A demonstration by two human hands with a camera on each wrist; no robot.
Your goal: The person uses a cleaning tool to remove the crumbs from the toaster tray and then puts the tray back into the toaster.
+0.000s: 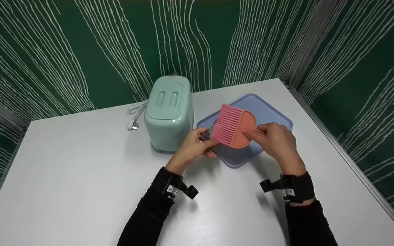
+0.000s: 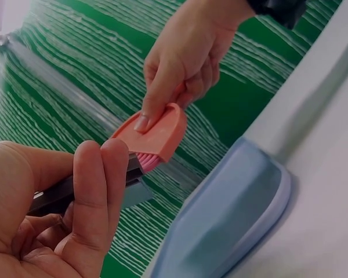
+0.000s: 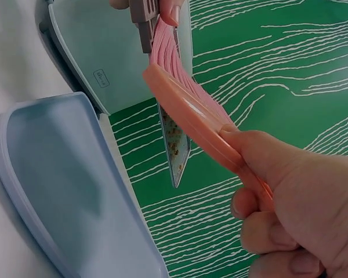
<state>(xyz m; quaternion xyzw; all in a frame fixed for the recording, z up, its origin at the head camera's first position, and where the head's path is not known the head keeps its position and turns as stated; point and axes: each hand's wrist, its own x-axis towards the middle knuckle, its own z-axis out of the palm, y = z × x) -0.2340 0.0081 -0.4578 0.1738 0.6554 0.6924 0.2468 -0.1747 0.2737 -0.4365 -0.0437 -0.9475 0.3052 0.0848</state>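
Observation:
In the head view my right hand (image 1: 279, 140) pinches the handle of an orange brush (image 1: 245, 131) between thumb and fingers. Its pink bristles (image 1: 227, 124) point left, toward my left hand (image 1: 193, 145). That hand grips the dark end of a crumb tray (image 3: 175, 145), a thin metal plate with brown crumbs on it. In the right wrist view the bristles lie against the plate near the dark end, and the plate hangs tilted above the table. From the left wrist view, two fingers stand in front of the dark end, and most of the plate is hidden.
A mint-green toaster (image 1: 169, 102) with a closed lid stands left of my hands. Its white cord and plug (image 1: 133, 124) lie beside it. Below the brush, a blue tray (image 1: 265, 112) rests on the white table (image 1: 80, 184). Green walls (image 1: 115, 51) with white lines enclose the table.

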